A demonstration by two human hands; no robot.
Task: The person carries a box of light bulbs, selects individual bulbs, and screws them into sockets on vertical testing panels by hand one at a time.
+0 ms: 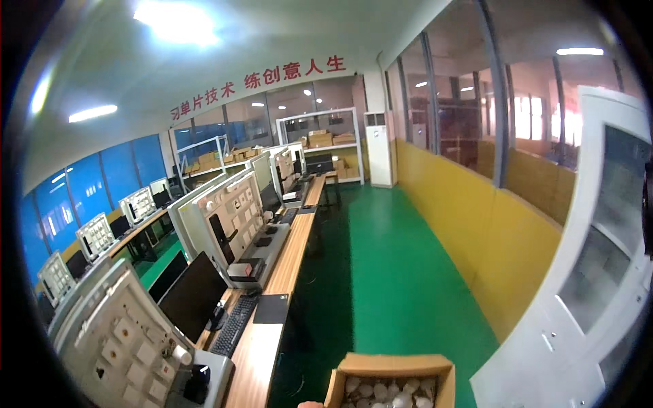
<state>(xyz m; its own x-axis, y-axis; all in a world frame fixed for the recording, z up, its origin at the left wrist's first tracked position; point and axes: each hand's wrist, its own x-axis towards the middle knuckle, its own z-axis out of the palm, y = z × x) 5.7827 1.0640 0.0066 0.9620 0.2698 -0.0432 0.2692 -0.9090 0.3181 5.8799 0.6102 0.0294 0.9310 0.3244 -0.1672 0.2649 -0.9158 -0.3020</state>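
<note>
An open cardboard box (391, 362) is at the lower edge of the view, cut off by it. Inside lie several white, rounded pieces that look like light bulbs (392, 392). A small part of my left hand (311, 404) shows at the box's left side, closed against the cardboard; the rest of it is out of view. My right hand is not in view.
A long wooden bench (280, 285) runs along the left, bearing grey display panels (235, 217), a monitor (194, 296) and a keyboard (235, 325). A grey-white cabinet (537, 353) stands at right. Green floor (401, 251) stretches ahead, beside a yellow wall (462, 217).
</note>
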